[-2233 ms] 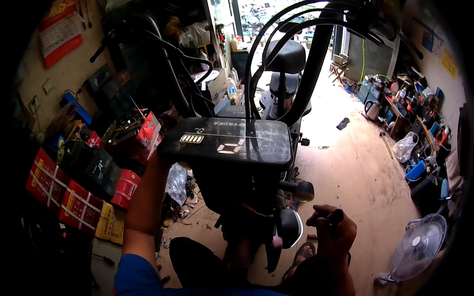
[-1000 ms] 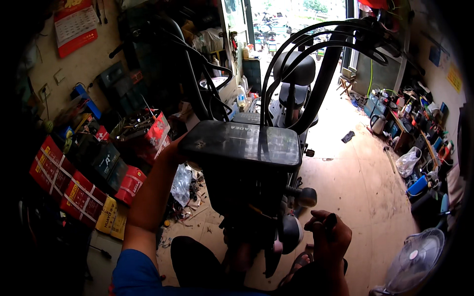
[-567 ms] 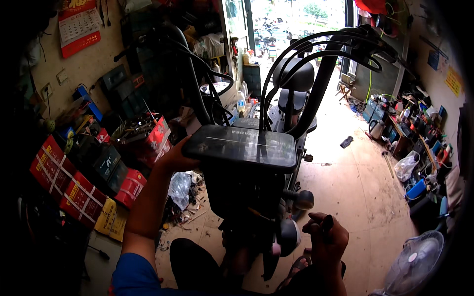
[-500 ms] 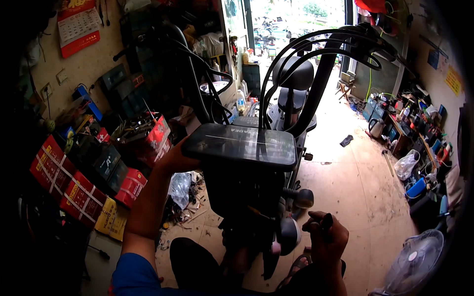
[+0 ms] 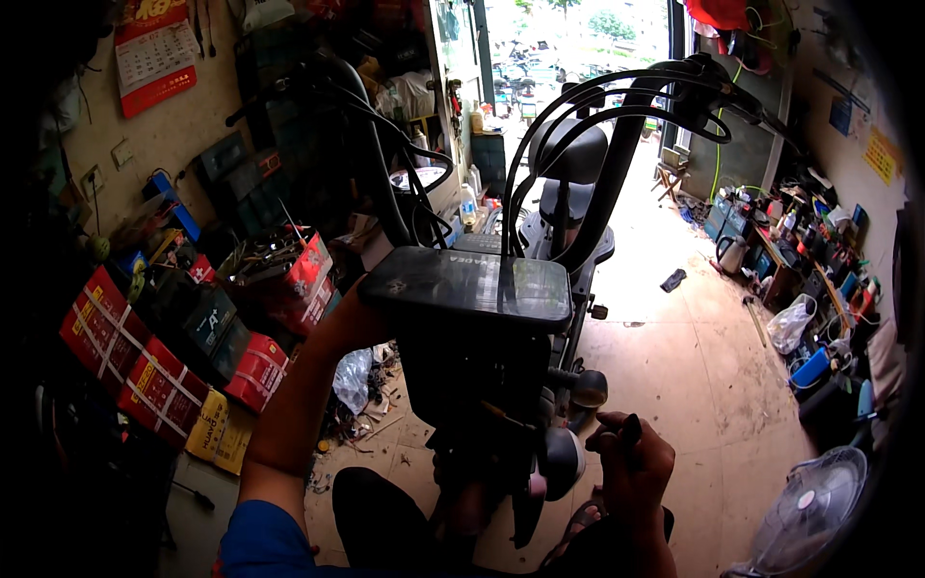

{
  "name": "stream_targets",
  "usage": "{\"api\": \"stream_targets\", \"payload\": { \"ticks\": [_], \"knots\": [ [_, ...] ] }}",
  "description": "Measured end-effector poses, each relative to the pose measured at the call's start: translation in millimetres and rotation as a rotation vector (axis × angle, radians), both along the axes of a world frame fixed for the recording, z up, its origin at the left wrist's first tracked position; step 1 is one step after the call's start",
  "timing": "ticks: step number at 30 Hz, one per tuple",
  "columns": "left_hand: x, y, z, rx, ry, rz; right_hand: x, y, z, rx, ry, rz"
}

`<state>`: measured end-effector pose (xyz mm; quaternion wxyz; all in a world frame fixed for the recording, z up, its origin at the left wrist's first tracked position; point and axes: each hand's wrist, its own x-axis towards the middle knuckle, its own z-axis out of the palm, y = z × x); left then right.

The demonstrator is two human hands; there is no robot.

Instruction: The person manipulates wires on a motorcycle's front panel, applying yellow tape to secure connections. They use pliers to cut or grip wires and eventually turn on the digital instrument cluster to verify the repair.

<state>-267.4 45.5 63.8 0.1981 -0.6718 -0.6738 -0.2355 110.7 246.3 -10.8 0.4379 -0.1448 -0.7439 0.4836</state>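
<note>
A black two-wheeler, seemingly an electric bike, stands in front of me, with handlebars [image 5: 631,154] and looping black cables. At its near end is a black box-like part with a flat, glossy top [image 5: 462,284]. My left hand [image 5: 364,313] reaches to the left side of this part; its fingers are hidden behind it, so I cannot see its grip. Low on the right, my right hand [image 5: 641,467] is raised beside the bike with curled fingers. A small dark end shows at the top of the fist, too dark to name. Beyond the handlebars is a dark seat [image 5: 570,151].
Red strapped cartons [image 5: 159,385] and a red box of tools [image 5: 303,279] stand at the left. A cluttered low shelf [image 5: 809,270] lines the right wall, with a fan [image 5: 809,501] nearer me. Scraps and a plastic bag [image 5: 354,380] lie on the floor left of the bike.
The flat-topped part appears shifted and turned slightly, its right edge a little further left. My left hand has moved slightly further behind it. My right hand has hardly moved.
</note>
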Motion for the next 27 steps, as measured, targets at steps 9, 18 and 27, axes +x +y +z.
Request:
{"api": "stream_targets", "payload": {
  "ticks": [9, 18, 27],
  "knots": [
    [-3.4, -7.0, -8.8, -0.117, -0.126, 0.099, 2.4, -1.1, 5.7, 0.038, -0.025, -0.001],
    [9.5, -2.2, 2.8, 0.004, 0.003, 0.045, 3.2, -0.3, 2.5, 0.037, -0.022, 0.002],
    [0.2, -5.0, 2.7, -0.113, -0.063, 0.072, 4.9, -1.1, 7.4, 0.060, -0.062, -0.033]
  ]
}}
